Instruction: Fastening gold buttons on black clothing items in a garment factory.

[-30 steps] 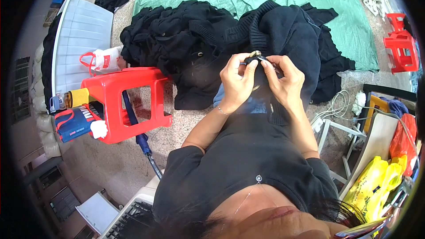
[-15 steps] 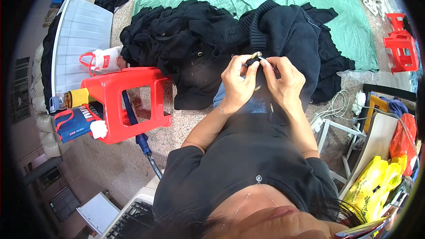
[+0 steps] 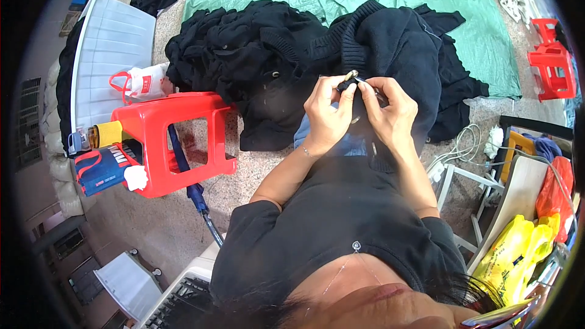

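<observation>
Over my lap lies a black knitted garment [image 3: 399, 48] with a ribbed band and several pale buttons. My left hand [image 3: 327, 108] is closed in a pinch on a dark fold of it, right beside a shiny pale button [image 3: 350, 75]. Facing it, my right hand [image 3: 390, 108] pinches close to the same button, thumb and forefinger pressed together. Whatever sits between those right fingertips is too small to make out. Blue cloth shows under my wrists.
Black garments [image 3: 237, 48] are heaped ahead on a green sheet [image 3: 487, 54]. To my left stand a red stool [image 3: 177, 106] with a blue bag [image 3: 103, 170], and a pale plastic bin [image 3: 116, 36]. A yellow bag [image 3: 512, 256] and white cables [image 3: 463, 146] lie on the right.
My right hand has shifted slightly left, and the button between my hands sits at a somewhat different angle. At the lower left, a white box-like thing has moved.
</observation>
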`<state>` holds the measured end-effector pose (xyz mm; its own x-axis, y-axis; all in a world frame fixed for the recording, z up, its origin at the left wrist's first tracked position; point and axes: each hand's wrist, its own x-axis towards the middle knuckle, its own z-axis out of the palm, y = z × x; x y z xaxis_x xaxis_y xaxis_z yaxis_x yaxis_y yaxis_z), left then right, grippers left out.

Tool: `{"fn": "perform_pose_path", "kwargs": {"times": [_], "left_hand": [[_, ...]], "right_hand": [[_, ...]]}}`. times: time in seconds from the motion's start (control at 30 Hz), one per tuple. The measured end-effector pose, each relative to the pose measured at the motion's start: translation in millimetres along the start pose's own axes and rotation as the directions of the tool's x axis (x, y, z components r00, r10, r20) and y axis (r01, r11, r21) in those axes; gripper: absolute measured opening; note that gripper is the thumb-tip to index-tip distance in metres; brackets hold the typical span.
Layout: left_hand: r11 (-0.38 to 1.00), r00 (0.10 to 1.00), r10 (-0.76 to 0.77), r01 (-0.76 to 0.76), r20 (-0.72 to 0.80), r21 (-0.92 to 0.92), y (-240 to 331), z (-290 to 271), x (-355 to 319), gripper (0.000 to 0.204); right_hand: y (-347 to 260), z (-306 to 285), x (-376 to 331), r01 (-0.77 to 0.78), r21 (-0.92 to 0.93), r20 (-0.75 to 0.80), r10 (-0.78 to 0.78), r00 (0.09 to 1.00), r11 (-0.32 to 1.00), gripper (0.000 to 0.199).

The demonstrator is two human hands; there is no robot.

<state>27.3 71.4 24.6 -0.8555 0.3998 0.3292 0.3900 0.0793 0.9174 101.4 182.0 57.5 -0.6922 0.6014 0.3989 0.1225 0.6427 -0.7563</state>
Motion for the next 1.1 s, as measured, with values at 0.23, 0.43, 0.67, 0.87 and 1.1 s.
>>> {"fn": "perform_pose_path", "kwargs": {"times": [0.23, 0.43, 0.67, 0.87, 1.1], "left_hand": [[0.990, 0.992, 0.122, -0.119, -0.027, 0.078, -1, 2, 0, 0.015], [0.985, 0.996, -0.091, 0.089, -0.006, -0.146, -8, 6, -4, 0.015], [0.999, 0.999, 0.035, -0.035, -0.024, 0.009, -3, 6, -2, 0.014], [0.980, 0.985, 0.170, -0.166, -0.035, 0.109, -4, 6, -3, 0.021], [0.922, 0.934, 0.358, -0.353, -0.006, 0.159, -7, 7, -1, 0.029]], "right_hand": [[0, 1, -1, -0.063, 0.008, 0.021, 0.062, 0.998, 0.998, 0.012], [9, 0, -7, -0.260, 0.353, 0.084, 0.247, 0.965, 0.899, 0.014], [3, 5, 1, -0.245, 0.254, 0.007, 0.251, 0.968, 0.936, 0.019], [-5, 5, 2, -0.204, 0.244, 0.054, 0.197, 0.979, 0.948, 0.013], [3, 5, 4, -0.398, 0.349, 0.186, 0.353, 0.917, 0.849, 0.012]]}}
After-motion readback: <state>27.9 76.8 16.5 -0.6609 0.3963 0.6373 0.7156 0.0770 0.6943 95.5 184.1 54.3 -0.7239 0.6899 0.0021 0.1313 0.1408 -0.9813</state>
